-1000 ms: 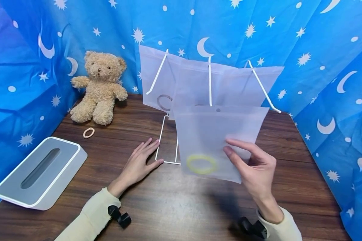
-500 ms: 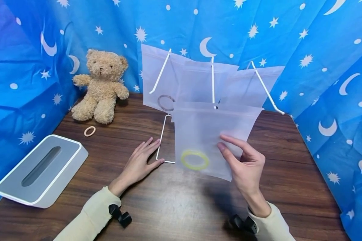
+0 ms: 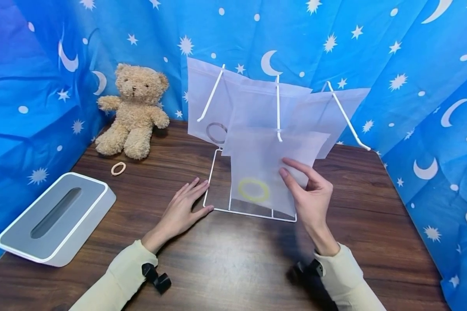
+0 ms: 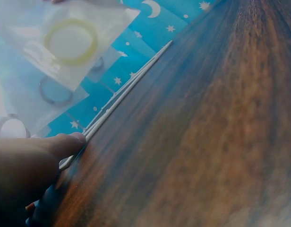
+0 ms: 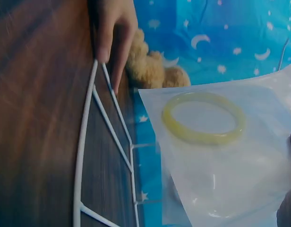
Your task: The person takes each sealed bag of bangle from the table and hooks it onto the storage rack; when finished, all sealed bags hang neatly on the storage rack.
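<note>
My right hand [image 3: 314, 196] pinches the right side of a frosted zip bag [image 3: 257, 157] between thumb and fingers. Inside that bag lies a yellow bangle [image 5: 207, 137], showing through the plastic. The tip of the rack's middle hook [image 3: 278, 103] pokes out in front of the bag's top edge, where the hole is. My left hand [image 3: 180, 211] rests on the table with fingers extended, fingertips and thumb touching the front left of the white wire rack's base [image 3: 253, 213]. Behind, another frosted bag [image 3: 253, 103] hangs on the middle hook.
A left bag [image 3: 202, 95] with a dark bangle [image 3: 208, 129] and a right bag [image 3: 334, 116] hang from the side hooks. On the table's left are a teddy bear [image 3: 134, 110], a small wooden ring [image 3: 114, 168] and a grey-white tissue box [image 3: 89, 216]. Blue curtain [image 3: 233, 30] surrounds the table.
My right hand has moved left and away from me with the bag, whose top edge has come onto the middle hook's tip. The left hand has stayed on the rack base.
</note>
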`<state>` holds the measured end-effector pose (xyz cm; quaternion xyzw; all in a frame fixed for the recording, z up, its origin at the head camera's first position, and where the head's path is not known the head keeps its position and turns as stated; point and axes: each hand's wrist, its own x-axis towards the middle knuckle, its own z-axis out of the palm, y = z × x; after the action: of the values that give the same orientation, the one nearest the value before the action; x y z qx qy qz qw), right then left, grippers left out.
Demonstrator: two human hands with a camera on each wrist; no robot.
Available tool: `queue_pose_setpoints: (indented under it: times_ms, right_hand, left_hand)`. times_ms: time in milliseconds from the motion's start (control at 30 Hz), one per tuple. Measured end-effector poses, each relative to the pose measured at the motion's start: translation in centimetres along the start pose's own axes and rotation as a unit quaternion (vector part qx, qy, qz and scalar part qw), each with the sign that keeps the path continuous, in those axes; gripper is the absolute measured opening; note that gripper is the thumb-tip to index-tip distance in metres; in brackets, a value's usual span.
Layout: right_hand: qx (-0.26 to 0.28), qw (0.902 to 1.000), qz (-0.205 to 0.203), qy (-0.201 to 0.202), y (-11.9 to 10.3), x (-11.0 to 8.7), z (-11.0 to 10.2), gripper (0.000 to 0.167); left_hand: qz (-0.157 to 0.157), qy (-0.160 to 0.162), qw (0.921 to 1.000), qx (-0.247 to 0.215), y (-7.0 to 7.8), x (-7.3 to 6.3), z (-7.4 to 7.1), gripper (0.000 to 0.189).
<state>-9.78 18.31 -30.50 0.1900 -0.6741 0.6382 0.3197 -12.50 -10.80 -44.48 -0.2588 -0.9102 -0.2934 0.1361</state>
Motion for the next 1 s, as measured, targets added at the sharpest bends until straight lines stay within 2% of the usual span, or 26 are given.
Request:
queue_pose_setpoints:
  times_ms: [267,533,833,900,1000]
  right_hand:
    - [0.037,0.9984,0.032,0.030,2.9,3.1,0.5,0.024]
    - [0.057,0.9957,0.053,0.050,4.7,5.4,0.9,0.027]
    - [0.070,0.9939,0.059,0.061,5.9,6.1,0.6,0.030]
    - [0.066,0.9952,0.050,0.052,5.8,6.0,0.4,0.030]
    - [0.030,0.9990,0.021,0.027,5.1,5.7,-0.3,0.030]
  left_hand:
    - [0.001,-0.003,1.0000,-0.003,0.2,0.1,0.2,0.068]
    - [0.011,0.002,0.9999,-0.003,0.6,0.2,0.5,0.068]
    - [0.012,-0.002,0.9999,-0.008,0.8,0.4,0.5,0.068]
    - [0.013,-0.002,0.9999,-0.007,0.7,0.4,0.5,0.068]
    - [0.015,-0.002,0.9999,-0.004,0.7,0.5,0.5,0.068]
